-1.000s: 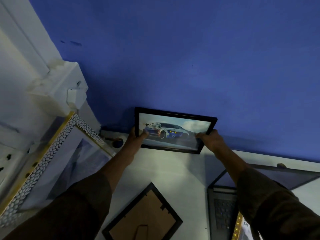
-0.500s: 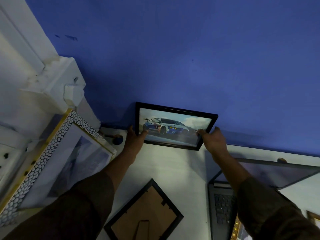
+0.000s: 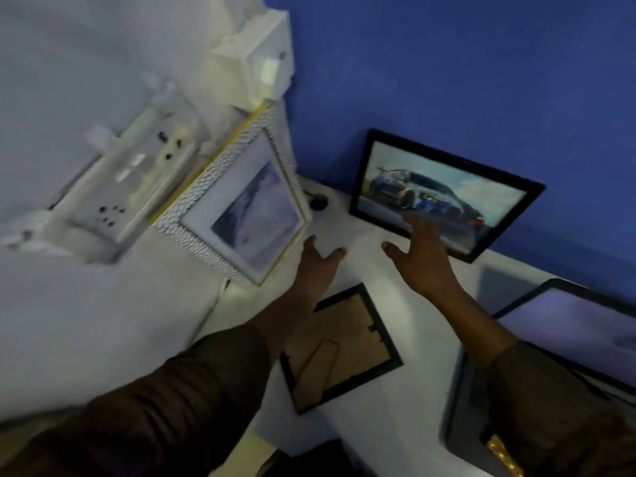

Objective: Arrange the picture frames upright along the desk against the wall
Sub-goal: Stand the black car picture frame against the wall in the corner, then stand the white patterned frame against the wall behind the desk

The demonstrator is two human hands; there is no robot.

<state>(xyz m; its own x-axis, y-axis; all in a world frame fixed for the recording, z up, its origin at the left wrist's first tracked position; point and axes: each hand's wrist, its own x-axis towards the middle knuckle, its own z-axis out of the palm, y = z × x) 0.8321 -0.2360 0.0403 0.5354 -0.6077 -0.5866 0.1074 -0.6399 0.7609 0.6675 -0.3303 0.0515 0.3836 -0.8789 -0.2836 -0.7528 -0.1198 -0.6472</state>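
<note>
Head view: a black-framed car picture (image 3: 444,194) stood leaning against the blue wall (image 3: 464,80) at the white desk's (image 3: 371,249) back edge. Both hands were empty, fingers spread: the left hand (image 3: 318,266) over bare desk, the right hand (image 3: 421,254) overlapping the picture's lower edge. A white-textured frame (image 3: 241,204) leaned at left; a face-down frame (image 3: 340,349) lay nearer; a laptop (image 3: 564,328) crowded the right.

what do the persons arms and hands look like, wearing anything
Both arms are in long dark brown sleeves of a soft, plain fabric, pushed up so the forearms are bare. The left hand and right hand are bare: no gloves, and no rings, watch or markings can be made out in the blurred picture.
</note>
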